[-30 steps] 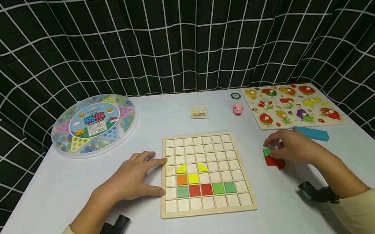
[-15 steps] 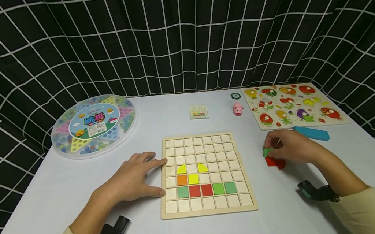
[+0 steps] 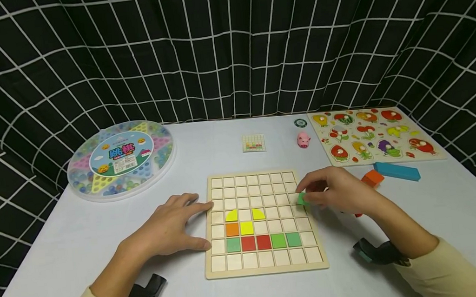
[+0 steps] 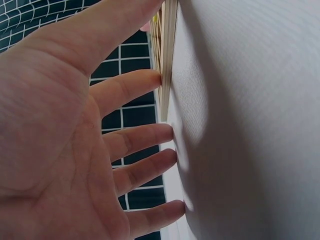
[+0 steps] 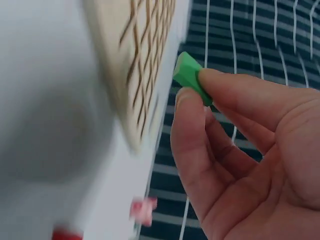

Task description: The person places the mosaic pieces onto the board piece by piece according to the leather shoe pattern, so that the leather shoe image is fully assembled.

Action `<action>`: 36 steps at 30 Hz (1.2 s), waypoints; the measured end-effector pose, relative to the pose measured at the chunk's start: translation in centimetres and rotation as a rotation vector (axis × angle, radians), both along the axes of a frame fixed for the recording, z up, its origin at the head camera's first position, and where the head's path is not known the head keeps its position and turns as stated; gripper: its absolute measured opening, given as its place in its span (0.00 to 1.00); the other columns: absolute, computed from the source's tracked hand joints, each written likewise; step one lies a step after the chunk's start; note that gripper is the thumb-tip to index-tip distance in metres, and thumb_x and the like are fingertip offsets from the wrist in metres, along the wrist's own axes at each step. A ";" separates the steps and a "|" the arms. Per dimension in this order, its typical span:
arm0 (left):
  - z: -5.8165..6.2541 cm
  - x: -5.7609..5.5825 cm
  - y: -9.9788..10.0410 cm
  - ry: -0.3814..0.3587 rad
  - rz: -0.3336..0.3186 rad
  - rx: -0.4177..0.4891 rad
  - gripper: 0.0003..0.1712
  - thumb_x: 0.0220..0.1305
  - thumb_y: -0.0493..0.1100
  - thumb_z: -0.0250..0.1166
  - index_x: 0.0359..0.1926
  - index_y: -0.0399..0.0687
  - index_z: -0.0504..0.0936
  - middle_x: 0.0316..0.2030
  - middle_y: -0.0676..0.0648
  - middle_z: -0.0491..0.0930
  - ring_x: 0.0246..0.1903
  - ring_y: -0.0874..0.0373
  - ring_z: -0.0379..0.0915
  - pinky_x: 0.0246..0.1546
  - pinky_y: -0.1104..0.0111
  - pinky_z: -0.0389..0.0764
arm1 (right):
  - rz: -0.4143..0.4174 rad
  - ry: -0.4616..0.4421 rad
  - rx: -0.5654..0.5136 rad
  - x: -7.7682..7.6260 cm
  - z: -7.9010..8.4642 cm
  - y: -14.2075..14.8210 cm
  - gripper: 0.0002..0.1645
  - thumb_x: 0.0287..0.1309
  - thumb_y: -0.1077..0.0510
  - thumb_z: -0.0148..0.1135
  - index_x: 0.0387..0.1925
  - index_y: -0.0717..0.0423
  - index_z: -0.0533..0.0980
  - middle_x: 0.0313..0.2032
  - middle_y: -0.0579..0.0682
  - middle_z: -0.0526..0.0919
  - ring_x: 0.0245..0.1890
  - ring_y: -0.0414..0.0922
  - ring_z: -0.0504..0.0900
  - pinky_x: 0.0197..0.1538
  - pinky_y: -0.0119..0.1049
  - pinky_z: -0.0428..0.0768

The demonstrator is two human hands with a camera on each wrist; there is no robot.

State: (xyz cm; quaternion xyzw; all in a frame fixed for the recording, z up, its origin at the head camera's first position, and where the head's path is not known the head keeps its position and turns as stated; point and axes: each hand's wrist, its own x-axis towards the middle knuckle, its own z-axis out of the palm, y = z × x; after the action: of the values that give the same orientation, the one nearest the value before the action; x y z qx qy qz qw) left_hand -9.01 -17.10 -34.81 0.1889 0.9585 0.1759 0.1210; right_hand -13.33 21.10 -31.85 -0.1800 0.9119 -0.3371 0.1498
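Note:
A wooden grid board [image 3: 266,270] lies at the table's middle, with yellow, orange, red and green pieces set in some of its squares. My left hand [image 3: 164,229] rests at the board's left edge, thumb and index finger touching it; in the left wrist view the fingers [image 4: 135,140] are spread and straight. Between thumb and index finger my right hand [image 3: 338,192] pinches a green block [image 5: 190,75], held over the board's right edge. Behind that hand lie an orange block [image 3: 372,178] and a partly hidden red block [image 3: 358,215].
A blue bar [image 3: 397,171] lies at the right, before a fruit puzzle board [image 3: 381,132]. At the back are a small pattern card [image 3: 253,143], a pink pig figure [image 3: 303,139] and a dark round chip [image 3: 300,123]. A round marble-game box [image 3: 121,160] stands at left.
My right hand has picked up the green block from beside the red pieces and carried it left to the board's edge. An orange block has come into view. The left hand stays put.

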 end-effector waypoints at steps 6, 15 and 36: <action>-0.1 0.0 0.0 0.005 0.005 -0.004 0.51 0.47 0.68 0.79 0.73 0.66 0.74 0.74 0.42 0.67 0.72 0.41 0.61 0.68 0.37 0.64 | 0.129 -0.105 -0.131 0.8 -0.3 -3.6 0.06 0.63 0.65 0.69 0.41 0.57 0.87 0.34 0.49 0.85 0.30 0.45 0.80 0.34 0.34 0.84; -0.2 0.0 -0.1 0.009 0.001 -0.004 0.50 0.47 0.67 0.79 0.73 0.65 0.74 0.73 0.42 0.67 0.72 0.40 0.61 0.67 0.36 0.65 | 0.230 -0.071 -0.107 0.9 -1.4 -7.3 0.05 0.62 0.64 0.70 0.36 0.51 0.89 0.36 0.45 0.86 0.31 0.41 0.81 0.36 0.32 0.82; 0.1 0.1 0.0 0.010 -0.001 0.004 0.50 0.47 0.67 0.80 0.72 0.66 0.74 0.74 0.42 0.67 0.72 0.41 0.62 0.66 0.37 0.66 | 0.292 0.084 -0.032 1.5 -2.0 -7.4 0.08 0.56 0.65 0.75 0.33 0.48 0.88 0.33 0.39 0.84 0.34 0.37 0.79 0.39 0.30 0.82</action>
State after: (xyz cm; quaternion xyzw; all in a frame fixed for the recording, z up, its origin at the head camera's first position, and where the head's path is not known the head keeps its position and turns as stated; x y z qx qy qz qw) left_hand -8.89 -17.06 -34.74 0.1904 0.9587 0.1767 0.1161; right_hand -11.85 13.70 -33.80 -0.3269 0.8760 -0.3184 0.1562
